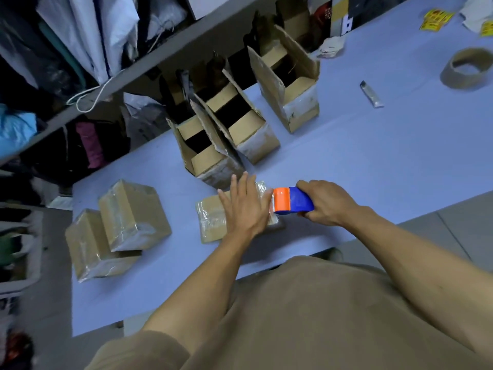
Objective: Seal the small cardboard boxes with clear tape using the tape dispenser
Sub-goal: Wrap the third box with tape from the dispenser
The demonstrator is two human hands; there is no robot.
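Head view: left hand [244, 206] is pressing flat, fingers straight, on box [210, 222]; right hand [326, 202] is gripping dispenser [292, 201], orange end pointing left at box.

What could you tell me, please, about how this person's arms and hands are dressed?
Both the left hand and the right hand are bare: no gloves, rings, watch or bracelet show. The forearms are uncovered. A short tan-brown sleeve covers the left upper arm, matching the shirt.

Over on the pale blue tabletop [373, 156] lie an empty cardboard tape core [465, 68], a small silvery tube [371, 94] and some yellow labels [436, 20], with bags crammed on the grey shelf [165, 53] behind.
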